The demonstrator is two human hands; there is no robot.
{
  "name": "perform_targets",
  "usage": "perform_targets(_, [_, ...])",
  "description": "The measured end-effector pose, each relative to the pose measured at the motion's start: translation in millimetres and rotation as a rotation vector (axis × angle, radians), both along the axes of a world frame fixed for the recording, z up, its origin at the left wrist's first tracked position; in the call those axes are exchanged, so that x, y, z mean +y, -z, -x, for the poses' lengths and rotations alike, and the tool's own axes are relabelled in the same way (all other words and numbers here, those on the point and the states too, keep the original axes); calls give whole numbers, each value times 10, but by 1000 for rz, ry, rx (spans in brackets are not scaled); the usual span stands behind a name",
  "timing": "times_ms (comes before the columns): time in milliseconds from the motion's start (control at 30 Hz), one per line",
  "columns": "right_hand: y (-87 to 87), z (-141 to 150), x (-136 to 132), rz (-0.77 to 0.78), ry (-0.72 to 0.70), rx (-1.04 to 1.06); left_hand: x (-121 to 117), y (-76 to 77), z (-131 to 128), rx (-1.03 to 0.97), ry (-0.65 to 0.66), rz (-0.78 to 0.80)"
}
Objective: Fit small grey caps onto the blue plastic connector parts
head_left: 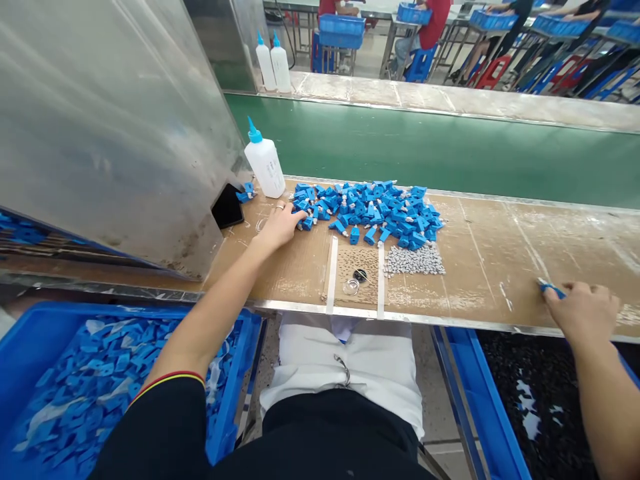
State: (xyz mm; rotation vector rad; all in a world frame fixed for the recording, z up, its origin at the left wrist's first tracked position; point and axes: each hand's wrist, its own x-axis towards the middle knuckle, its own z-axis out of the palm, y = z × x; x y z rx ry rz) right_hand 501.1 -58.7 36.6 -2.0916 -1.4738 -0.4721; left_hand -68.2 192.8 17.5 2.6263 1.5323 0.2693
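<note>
At three o'clock in my remote view, a small blue plastic piece sits pinched in my right hand over a brown worktop. Near centre, my left hand touches the nine o'clock edge of a heap of blue plastic pieces; its grip I cannot tell. A white plastic bottle stands at eleven.

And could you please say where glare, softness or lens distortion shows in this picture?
Head view: pale diffuse sheen across the tall grey metal panel; head view: the nearest white plastic bottle with a blue nozzle leans left, perhaps from lens distortion; head view: the heaped blue plastic clips look fairly crisp, the background's blue plastic crates softer.
</note>
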Motion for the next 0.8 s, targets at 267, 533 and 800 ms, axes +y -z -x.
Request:
perform_targets(267, [289, 1965, 248, 281, -595, 142, -451, -228, 87, -518, -8, -75])
perform_targets(533, [341, 2293, 615, 495, -656, -57, -1660, 151, -234, -1513, -157, 580])
perform_targets(800, [79, 2409, 799, 808, -722, -333, -1891, 405, -334, -1619, -160, 826])
